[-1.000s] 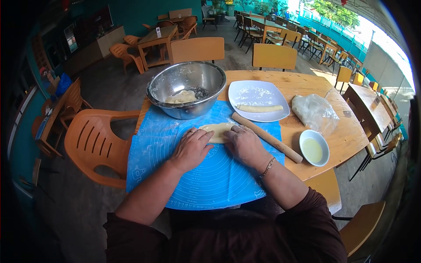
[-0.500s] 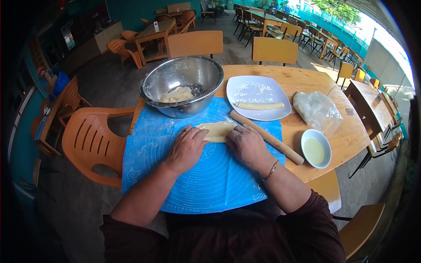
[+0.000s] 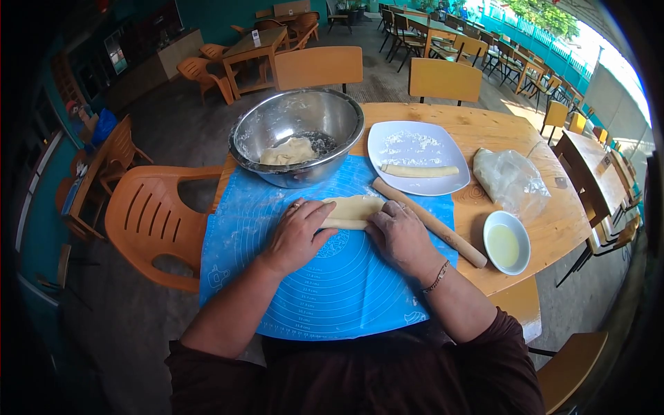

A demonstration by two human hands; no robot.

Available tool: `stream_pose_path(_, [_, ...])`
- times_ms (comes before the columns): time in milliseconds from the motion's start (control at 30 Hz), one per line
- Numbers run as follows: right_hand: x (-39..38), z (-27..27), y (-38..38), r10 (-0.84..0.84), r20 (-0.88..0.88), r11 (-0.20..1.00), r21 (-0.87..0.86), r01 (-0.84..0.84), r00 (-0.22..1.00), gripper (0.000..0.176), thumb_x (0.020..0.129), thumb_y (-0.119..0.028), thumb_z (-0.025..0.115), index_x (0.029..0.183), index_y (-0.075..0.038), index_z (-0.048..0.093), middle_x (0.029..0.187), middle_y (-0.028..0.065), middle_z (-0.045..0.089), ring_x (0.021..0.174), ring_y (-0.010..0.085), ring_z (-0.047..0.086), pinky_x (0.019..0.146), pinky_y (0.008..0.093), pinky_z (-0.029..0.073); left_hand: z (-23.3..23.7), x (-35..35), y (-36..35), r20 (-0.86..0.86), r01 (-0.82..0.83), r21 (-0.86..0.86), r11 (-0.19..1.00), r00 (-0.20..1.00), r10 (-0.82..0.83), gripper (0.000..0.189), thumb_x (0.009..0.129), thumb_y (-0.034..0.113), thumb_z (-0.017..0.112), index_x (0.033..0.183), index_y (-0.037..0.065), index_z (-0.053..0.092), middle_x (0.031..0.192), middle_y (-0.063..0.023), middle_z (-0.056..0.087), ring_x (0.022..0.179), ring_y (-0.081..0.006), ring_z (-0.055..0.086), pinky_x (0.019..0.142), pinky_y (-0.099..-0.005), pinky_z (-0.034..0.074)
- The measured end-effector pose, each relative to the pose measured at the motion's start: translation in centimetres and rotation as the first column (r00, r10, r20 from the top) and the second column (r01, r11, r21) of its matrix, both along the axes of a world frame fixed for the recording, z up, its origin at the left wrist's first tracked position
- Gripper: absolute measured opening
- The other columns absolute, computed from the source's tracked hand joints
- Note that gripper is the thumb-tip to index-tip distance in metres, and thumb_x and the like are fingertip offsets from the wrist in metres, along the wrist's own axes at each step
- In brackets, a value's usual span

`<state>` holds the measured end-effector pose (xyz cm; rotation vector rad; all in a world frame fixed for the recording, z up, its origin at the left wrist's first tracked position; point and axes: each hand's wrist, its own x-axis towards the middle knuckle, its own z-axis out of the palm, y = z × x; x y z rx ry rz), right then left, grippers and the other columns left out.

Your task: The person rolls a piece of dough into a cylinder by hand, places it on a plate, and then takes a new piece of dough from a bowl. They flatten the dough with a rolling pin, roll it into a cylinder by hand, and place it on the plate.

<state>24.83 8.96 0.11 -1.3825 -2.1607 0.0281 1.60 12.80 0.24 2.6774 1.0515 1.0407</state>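
A flat piece of pale dough (image 3: 354,207) lies on the blue baking mat (image 3: 311,290), its near edge folded over into a thin roll. My left hand (image 3: 299,232) pinches the left end of that edge between thumb and fingers. At the right end, my right hand (image 3: 401,235) has its fingers curled down on the dough. A wooden rolling pin (image 3: 432,225) lies slantwise just beyond my right hand. On the white plate (image 3: 418,181) dusted with flour rests a finished-looking dough roll (image 3: 420,171).
A steel bowl (image 3: 297,176) with a lump of dough (image 3: 287,152) stands at the mat's far left. To the right are a clear plastic bag (image 3: 512,181) of white contents and a small bowl (image 3: 507,242) of pale yellowish liquid. An orange chair (image 3: 149,221) stands left of the table.
The whole view has shifted slightly. Both hands stay at the ends of the dough's near edge, and the folded strip along it looks a little more pronounced.
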Motion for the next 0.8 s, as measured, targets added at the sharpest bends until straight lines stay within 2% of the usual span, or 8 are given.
stream_pose_path(67, [-0.1, 0.3, -0.4, -0.006, -0.046, 0.999, 0.043, 0.008, 0.999, 0.018, 0.084, -0.016, 0.072, 0.098, -0.005, 0.067, 0.094, 0.0132, 0.062, 0.096, 0.0343, 0.062, 0.087, 0.0444, 0.05, -0.1, -0.2, -0.1, 0.0, 0.002, -0.063, 0.998, 1.0, -0.002, 0.031, 0.085, 0.014, 0.075, 0.111, -0.001, 0.07, 0.106, -0.0138, 0.064, 0.097, -0.0303, 0.061, 0.091, -0.0421, 0.048])
stream_pose_path(167, [0.2, 0.4, -0.2, -0.021, -0.047, 0.999, -0.043, 0.019, 0.999, 0.018, 0.087, -0.02, 0.067, 0.096, -0.004, 0.066, 0.097, 0.0159, 0.062, 0.101, 0.0362, 0.062, 0.09, 0.0448, 0.05, -0.1, -0.7, 0.1, -0.015, 0.009, -0.148, 0.989, 1.0, -0.012, 0.031, 0.084, 0.015, 0.076, 0.11, -0.001, 0.07, 0.107, -0.0146, 0.065, 0.097, -0.0305, 0.061, 0.089, -0.0413, 0.049])
stream_pose_path(233, [0.6, 0.3, 0.2, 0.019, 0.007, 0.998, -0.057, -0.018, 1.0, 0.023, 0.083, -0.018, 0.074, 0.1, -0.005, 0.067, 0.098, 0.0147, 0.061, 0.096, 0.0355, 0.062, 0.085, 0.0455, 0.051, -0.3, -1.0, 0.5, -0.026, 0.015, -0.173, 0.985, 0.999, -0.019, 0.032, 0.083, 0.015, 0.077, 0.11, -0.001, 0.07, 0.107, -0.0148, 0.065, 0.098, -0.0305, 0.06, 0.088, -0.0409, 0.049])
stream_pose_path(333, [0.6, 0.9, 0.1, -0.038, 0.016, 0.984, -0.173, 0.04, 0.999, 0.023, 0.083, -0.021, 0.072, 0.098, -0.005, 0.066, 0.1, 0.0159, 0.062, 0.102, 0.0351, 0.062, 0.089, 0.0451, 0.05, -0.3, -1.4, 0.8, -0.019, 0.002, -0.097, 0.995, 1.0, -0.004, 0.032, 0.08, 0.011, 0.079, 0.109, 0.0, 0.072, 0.103, -0.0138, 0.066, 0.095, -0.0302, 0.062, 0.086, -0.0384, 0.051])
stream_pose_path(400, [0.3, 1.3, -0.4, -0.045, -0.009, 0.993, -0.112, 0.043, 0.999, 0.021, 0.084, -0.021, 0.071, 0.097, -0.005, 0.066, 0.098, 0.0153, 0.063, 0.1, 0.0346, 0.062, 0.089, 0.0448, 0.05, 0.2, -1.1, 0.6, 0.001, 0.009, 0.077, 0.997, 1.0, -0.009, 0.03, 0.081, 0.01, 0.077, 0.109, 0.0, 0.072, 0.102, -0.0146, 0.067, 0.093, -0.03, 0.062, 0.085, -0.0389, 0.051])
stream_pose_path(500, [0.2, 1.0, -0.3, -0.041, -0.036, 0.998, -0.05, 0.039, 0.999, 0.02, 0.087, -0.02, 0.07, 0.097, -0.004, 0.067, 0.095, 0.0147, 0.063, 0.096, 0.0349, 0.062, 0.085, 0.0445, 0.051, -0.2, -1.3, 0.5, -0.033, 0.012, -0.07, 0.997, 0.999, -0.014, 0.031, 0.082, 0.013, 0.077, 0.11, 0.0, 0.072, 0.106, -0.0156, 0.068, 0.093, -0.0304, 0.062, 0.086, -0.0403, 0.05])
stream_pose_path(633, [0.9, 0.2, 0.4, -0.022, 0.015, 0.996, -0.086, 0.024, 1.0, 0.023, 0.086, -0.019, 0.073, 0.1, -0.002, 0.067, 0.097, 0.0147, 0.062, 0.094, 0.0353, 0.061, 0.083, 0.0444, 0.051, -0.6, -1.3, 0.9, -0.029, 0.019, -0.095, 0.995, 0.999, -0.022, 0.032, 0.082, 0.013, 0.078, 0.11, 0.0, 0.072, 0.104, -0.0141, 0.068, 0.093, -0.0302, 0.062, 0.087, -0.0399, 0.05])
stream_pose_path(800, [0.2, 0.7, -0.2, -0.072, -0.033, 0.997, -0.043, 0.07, 0.997, 0.019, 0.086, -0.019, 0.071, 0.098, -0.004, 0.068, 0.096, 0.0146, 0.063, 0.098, 0.0347, 0.062, 0.086, 0.0441, 0.051, 0.1, -0.5, 0.3, 0.027, -0.004, 0.081, 0.997, 1.0, 0.002, 0.027, 0.082, 0.008, 0.075, 0.107, -0.002, 0.072, 0.098, -0.0133, 0.066, 0.089, -0.03, 0.061, 0.084, -0.039, 0.049])
